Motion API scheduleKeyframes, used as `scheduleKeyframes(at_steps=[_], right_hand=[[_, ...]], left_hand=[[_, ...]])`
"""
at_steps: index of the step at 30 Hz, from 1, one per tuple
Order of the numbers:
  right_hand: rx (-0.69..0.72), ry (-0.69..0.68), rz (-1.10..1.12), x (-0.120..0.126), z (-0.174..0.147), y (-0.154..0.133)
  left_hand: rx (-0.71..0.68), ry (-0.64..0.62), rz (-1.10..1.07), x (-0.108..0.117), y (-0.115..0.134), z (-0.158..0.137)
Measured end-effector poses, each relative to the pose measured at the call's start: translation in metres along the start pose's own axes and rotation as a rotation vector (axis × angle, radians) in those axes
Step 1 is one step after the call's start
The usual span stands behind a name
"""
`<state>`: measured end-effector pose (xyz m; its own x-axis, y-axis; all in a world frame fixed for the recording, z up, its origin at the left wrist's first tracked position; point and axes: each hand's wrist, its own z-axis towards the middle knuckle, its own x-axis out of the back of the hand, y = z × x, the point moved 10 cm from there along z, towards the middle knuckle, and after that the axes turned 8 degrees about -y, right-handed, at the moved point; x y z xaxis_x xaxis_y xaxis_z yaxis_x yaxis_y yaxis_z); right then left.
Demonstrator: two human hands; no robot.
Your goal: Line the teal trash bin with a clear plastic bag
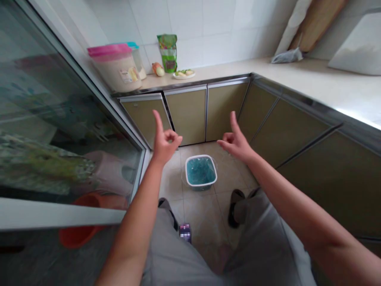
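The room is a small kitchen, with a pale counter [226, 68] along two walls, olive cabinet doors [190, 115] beneath it, and a tiled floor [201, 210]. On the left hand [164, 145], one finger is stretched upward, while the others are curled into a small loop with nothing inside. The right hand [236, 143] makes nearly the same shape, also empty. Both hands are raised in the air, well apart from each other.

Between and below them, a white-rimmed bin [201, 185] stands upright on the floor, touched by neither hand. Its inside is blue-green; I cannot tell whether this is a lining or a liquid. Clear plastic shows around its rim. Nearer to the person are the grey trousers [253, 230] and dark shoes [233, 212].

Farther out, on the counter, stand a pink-lidded container [110, 69] and a green packet [168, 51], with a small plate [190, 75] just beside the packet.
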<state>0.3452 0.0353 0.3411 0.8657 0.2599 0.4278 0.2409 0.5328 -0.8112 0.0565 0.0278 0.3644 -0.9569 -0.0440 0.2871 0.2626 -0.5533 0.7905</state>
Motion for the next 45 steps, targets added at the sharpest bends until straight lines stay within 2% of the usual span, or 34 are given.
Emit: scheduleKeyframes(at_steps=[3,5,8,13,16,18,19,20,23,24,25,27,30,33,38,45], right_hand=[[-0.125,-0.082,-0.034,-0.038,0.017,0.066],[-0.164,-0.099,-0.040,-0.049,0.022,0.091],[-0.168,-0.074,-0.038,-0.047,0.025,0.097],[-0.177,-0.024,-0.035,-0.044,0.023,0.086],[-0.180,0.046,-0.067,-0.047,0.003,0.100],[-0.252,0.074,-0.137,-0.052,-0.019,0.126],[-0.319,0.035,-0.200,-0.060,-0.031,0.144],[-0.391,-0.061,-0.275,-0.072,-0.042,0.163],[-0.509,-0.540,-0.468,-0.123,-0.075,0.212],[-0.523,-0.666,-0.506,-0.137,-0.085,0.224],[-0.539,-0.746,-0.537,-0.147,-0.092,0.233],[-0.597,-0.790,-0.605,-0.156,-0.099,0.248],[-0.639,-0.803,-0.643,-0.169,-0.103,0.256],[-0.605,-0.827,-0.602,-0.189,-0.106,0.255],[-0.523,-0.858,-0.617,-0.214,-0.112,0.260],[-0.542,-0.910,-0.641,-0.228,-0.121,0.279]], left_hand=[[0.209,-0.069,0.006,-0.034,-0.050,-0.003],[0.281,-0.092,0.018,-0.045,-0.075,-0.008],[0.293,-0.065,0.044,-0.041,-0.088,-0.007],[0.236,-0.015,0.006,-0.029,-0.083,-0.006],[0.225,0.057,-0.028,-0.020,-0.099,-0.034],[0.320,0.070,0.010,-0.018,-0.128,-0.066],[0.406,0.014,0.059,-0.021,-0.147,-0.084],[0.504,-0.111,0.122,-0.031,-0.168,-0.102],[0.715,-0.623,0.298,-0.068,-0.217,-0.157],[0.749,-0.721,0.353,-0.073,-0.227,-0.169],[0.772,-0.769,0.411,-0.075,-0.235,-0.176],[0.808,-0.813,0.523,-0.077,-0.247,-0.184],[0.832,-0.948,0.607,-0.091,-0.257,-0.197],[0.825,-1.081,0.632,-0.110,-0.258,-0.211],[0.794,-1.210,0.655,-0.133,-0.253,-0.230],[0.824,-1.385,0.705,-0.135,-0.255,-0.253]])
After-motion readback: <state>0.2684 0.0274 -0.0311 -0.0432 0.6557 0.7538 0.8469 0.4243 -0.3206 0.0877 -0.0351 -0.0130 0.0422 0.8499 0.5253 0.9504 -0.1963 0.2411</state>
